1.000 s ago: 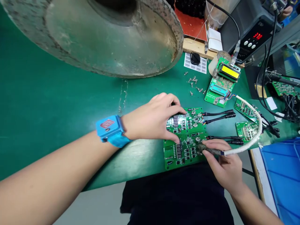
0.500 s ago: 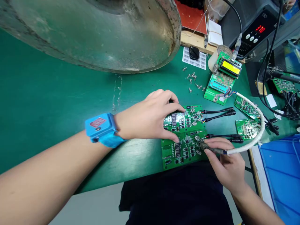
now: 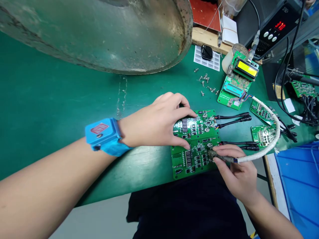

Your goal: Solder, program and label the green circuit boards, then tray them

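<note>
My left hand [image 3: 163,121], with a blue strap [image 3: 104,134] on its wrist, rests over two joined green circuit boards. Its thumb and forefinger are spread, their tips touching the boards; the other fingers are partly hidden. The upper board [image 3: 203,132] and lower board [image 3: 180,174] carry digit displays and short black leads [image 3: 234,122]. Between the thumb and fingers of my right hand [image 3: 239,176] is a dark cable probe [image 3: 224,158], its tip against the lower board's right part. From it a white-sleeved cable [image 3: 275,132] loops up to a green programmer board [image 3: 226,99].
A large worn metal lamp shade [image 3: 112,39] hangs over the back left. Loose screws [image 3: 205,78] and a label sheet [image 3: 215,63] lie behind the boards. More boards [image 3: 264,136] are at the right, with a blue crate [image 3: 296,179] below and a soldering station [image 3: 276,30] behind.
My right hand and the cable probe have shifted slightly left over the lower board. The left hand stays spread on the boards. The camera view has moved a little.
</note>
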A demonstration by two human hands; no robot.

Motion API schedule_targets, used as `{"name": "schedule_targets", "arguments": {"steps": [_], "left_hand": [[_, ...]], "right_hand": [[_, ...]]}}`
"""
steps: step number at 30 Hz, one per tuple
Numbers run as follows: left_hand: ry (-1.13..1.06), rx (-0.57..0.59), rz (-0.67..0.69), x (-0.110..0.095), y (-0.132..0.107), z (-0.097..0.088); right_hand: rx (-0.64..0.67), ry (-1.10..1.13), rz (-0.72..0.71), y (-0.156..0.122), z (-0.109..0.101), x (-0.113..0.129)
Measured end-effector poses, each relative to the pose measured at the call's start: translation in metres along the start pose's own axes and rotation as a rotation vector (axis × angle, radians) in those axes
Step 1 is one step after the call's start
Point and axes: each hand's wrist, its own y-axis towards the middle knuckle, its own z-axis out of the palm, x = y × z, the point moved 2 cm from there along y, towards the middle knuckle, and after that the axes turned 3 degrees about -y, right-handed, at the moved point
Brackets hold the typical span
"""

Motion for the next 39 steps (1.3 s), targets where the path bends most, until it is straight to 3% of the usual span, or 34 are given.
{"name": "schedule_targets", "arguments": {"steps": [39], "left_hand": [[-0.006, 0.024, -0.023, -0.001, 0.001, -0.002]], "right_hand": [[-0.043, -0.148, -0.054, 0.010, 0.011, 0.009]]}}
